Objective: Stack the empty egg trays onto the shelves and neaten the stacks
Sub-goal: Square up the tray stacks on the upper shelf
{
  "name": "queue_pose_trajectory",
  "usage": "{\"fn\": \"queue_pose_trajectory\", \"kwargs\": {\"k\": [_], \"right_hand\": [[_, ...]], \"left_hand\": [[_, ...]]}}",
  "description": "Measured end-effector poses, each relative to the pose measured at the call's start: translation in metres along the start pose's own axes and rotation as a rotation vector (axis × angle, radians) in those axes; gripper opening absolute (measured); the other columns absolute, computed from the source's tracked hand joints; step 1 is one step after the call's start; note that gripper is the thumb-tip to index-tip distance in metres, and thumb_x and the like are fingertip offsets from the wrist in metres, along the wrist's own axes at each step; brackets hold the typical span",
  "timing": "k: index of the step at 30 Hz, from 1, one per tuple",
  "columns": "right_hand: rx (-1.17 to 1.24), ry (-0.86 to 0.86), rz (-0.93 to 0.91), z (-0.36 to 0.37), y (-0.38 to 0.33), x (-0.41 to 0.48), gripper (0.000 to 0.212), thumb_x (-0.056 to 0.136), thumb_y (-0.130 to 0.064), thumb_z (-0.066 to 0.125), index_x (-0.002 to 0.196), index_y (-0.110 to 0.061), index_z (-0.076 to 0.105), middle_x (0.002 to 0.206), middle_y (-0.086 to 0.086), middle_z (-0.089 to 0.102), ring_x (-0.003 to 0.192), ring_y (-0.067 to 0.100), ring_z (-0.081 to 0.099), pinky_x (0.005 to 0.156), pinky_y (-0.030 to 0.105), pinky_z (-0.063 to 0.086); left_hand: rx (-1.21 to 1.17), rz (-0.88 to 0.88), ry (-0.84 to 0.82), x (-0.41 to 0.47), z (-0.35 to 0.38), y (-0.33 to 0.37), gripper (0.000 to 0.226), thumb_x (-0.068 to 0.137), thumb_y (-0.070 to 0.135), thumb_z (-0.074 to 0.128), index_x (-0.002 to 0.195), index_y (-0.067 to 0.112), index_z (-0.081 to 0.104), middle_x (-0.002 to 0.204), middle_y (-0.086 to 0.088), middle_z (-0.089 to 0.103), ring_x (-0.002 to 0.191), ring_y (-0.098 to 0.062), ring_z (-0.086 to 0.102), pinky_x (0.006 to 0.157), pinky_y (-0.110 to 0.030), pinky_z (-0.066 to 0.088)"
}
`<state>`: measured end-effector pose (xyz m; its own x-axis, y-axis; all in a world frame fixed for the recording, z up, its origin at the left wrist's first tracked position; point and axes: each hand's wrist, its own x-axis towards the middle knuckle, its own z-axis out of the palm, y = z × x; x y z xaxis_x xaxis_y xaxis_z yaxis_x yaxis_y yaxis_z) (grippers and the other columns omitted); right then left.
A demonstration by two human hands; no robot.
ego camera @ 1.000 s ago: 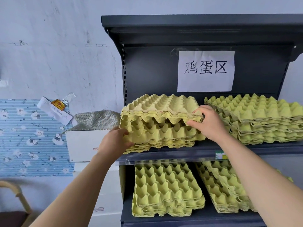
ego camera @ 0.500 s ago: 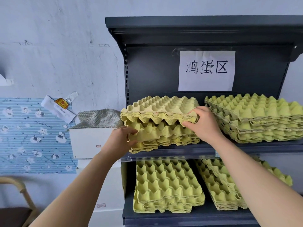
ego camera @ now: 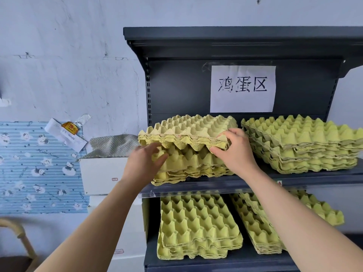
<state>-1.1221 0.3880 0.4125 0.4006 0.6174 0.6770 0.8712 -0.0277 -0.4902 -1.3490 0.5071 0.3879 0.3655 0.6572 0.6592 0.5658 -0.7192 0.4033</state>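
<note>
Yellow-green pulp egg trays lie in stacks on a dark grey shelf unit (ego camera: 294,179). The upper shelf's left stack (ego camera: 188,163) has its top trays (ego camera: 192,128) raised and sitting askew over the lower ones. My right hand (ego camera: 235,152) grips the front right corner of those top trays, fingers over the rim and thumb beneath. My left hand (ego camera: 143,163), blurred, reaches into the stack's front left, its fingers stretched against the lower trays just under the raised ones. A neater stack (ego camera: 302,146) lies to the right. The lower shelf carries two more stacks (ego camera: 198,224) (ego camera: 261,228).
A paper sign (ego camera: 242,89) hangs on the shelf's back panel. Left of the shelf stand white boxes (ego camera: 102,175) topped with grey cloth, against a wall with blue patterned paper (ego camera: 37,167). A wooden chair arm (ego camera: 17,232) shows at the bottom left.
My left hand has moved right, from the stack's left side to its front under the top trays. The right hand stayed at the front right corner. The view has shifted slightly.
</note>
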Motion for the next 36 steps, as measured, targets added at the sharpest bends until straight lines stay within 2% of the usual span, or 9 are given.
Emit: {"fn": "queue_pose_trajectory", "kwargs": {"k": [3,5,7,11,15,20,24,30,36], "right_hand": [[-0.001,-0.008,-0.047,0.003,-0.008,0.0,0.044,0.077,-0.031,0.076,0.114,-0.012,0.064,0.132,0.005,0.042,0.127,0.02,0.033,0.099,0.02,0.023],[-0.006,-0.054,-0.063,0.005,-0.009,0.0,0.044,0.077,-0.031,0.076,0.115,-0.014,0.064,0.131,0.003,0.041,0.127,0.019,0.033,0.099,0.02,0.023],[-0.009,-0.097,-0.059,0.006,-0.007,-0.002,0.048,0.077,-0.034,0.076,0.119,-0.016,0.062,0.131,0.001,0.041,0.127,0.017,0.033,0.1,0.021,0.023],[0.075,-0.228,-0.09,-0.001,0.004,-0.009,0.06,0.072,-0.039,0.079,0.125,-0.023,0.058,0.125,-0.011,0.046,0.116,0.005,0.042,0.1,0.02,0.031],[0.287,-0.348,-0.096,-0.016,0.023,-0.004,0.058,0.064,-0.031,0.082,0.116,-0.04,0.059,0.117,-0.017,0.057,0.107,0.0,0.055,0.097,0.031,0.048],[0.286,-0.355,-0.093,-0.018,0.048,0.023,0.065,0.074,-0.007,0.072,0.125,-0.041,0.05,0.122,-0.012,0.055,0.113,0.003,0.052,0.102,0.031,0.045],[0.165,-0.394,-0.096,-0.017,0.069,0.043,0.062,0.074,-0.017,0.079,0.13,-0.032,0.055,0.134,-0.008,0.048,0.121,0.006,0.045,0.106,0.026,0.033],[0.112,-0.485,-0.142,-0.011,0.088,0.067,0.07,0.073,-0.023,0.081,0.135,-0.032,0.05,0.146,-0.005,0.039,0.134,0.011,0.035,0.112,0.029,0.025],[0.106,-0.582,-0.207,-0.006,0.101,0.081,0.085,0.077,-0.021,0.077,0.145,-0.04,0.03,0.152,-0.01,0.029,0.139,0.011,0.026,0.115,0.037,0.023]], "left_hand": [[-0.278,-0.084,-0.106,0.007,0.007,0.029,0.077,0.088,0.045,0.061,0.15,0.021,0.022,0.106,0.011,0.066,0.091,-0.011,0.06,0.076,-0.026,0.043],[-0.294,-0.089,-0.145,0.009,0.011,0.034,0.079,0.091,0.046,0.058,0.152,0.026,0.012,0.1,0.011,0.068,0.085,-0.009,0.06,0.067,-0.022,0.04],[-0.257,-0.07,-0.168,0.011,0.016,0.029,0.069,0.093,0.045,0.055,0.15,0.026,0.022,0.096,0.006,0.07,0.084,-0.009,0.061,0.064,-0.02,0.043],[-0.142,-0.061,-0.196,0.012,0.021,0.018,0.063,0.092,0.049,0.053,0.146,0.023,0.034,0.096,0.0,0.07,0.095,-0.02,0.064,0.083,-0.034,0.051],[0.118,-0.07,-0.115,0.006,0.014,0.037,0.065,0.083,0.068,0.05,0.137,0.031,0.045,0.124,-0.007,0.045,0.1,-0.029,0.06,0.087,-0.036,0.047],[0.212,0.087,-0.109,0.004,0.02,0.082,0.08,0.071,0.081,0.049,0.136,0.036,0.046,0.132,0.01,0.042,0.1,-0.013,0.06,0.076,-0.028,0.047],[0.281,0.115,-0.141,0.008,0.035,0.11,0.082,0.068,0.083,0.05,0.135,0.037,0.046,0.13,0.016,0.048,0.097,-0.011,0.061,0.071,-0.027,0.05],[0.286,0.081,-0.132,0.009,0.045,0.117,0.059,0.07,0.069,0.065,0.105,0.022,0.064,0.099,0.011,0.061,0.084,-0.012,0.056,0.067,-0.024,0.039],[0.105,0.099,-0.055,0.013,0.038,0.113,0.041,0.066,0.051,0.079,0.085,0.021,0.06,0.073,0.018,0.047,0.071,-0.011,0.046,0.058,-0.018,0.028]]}}
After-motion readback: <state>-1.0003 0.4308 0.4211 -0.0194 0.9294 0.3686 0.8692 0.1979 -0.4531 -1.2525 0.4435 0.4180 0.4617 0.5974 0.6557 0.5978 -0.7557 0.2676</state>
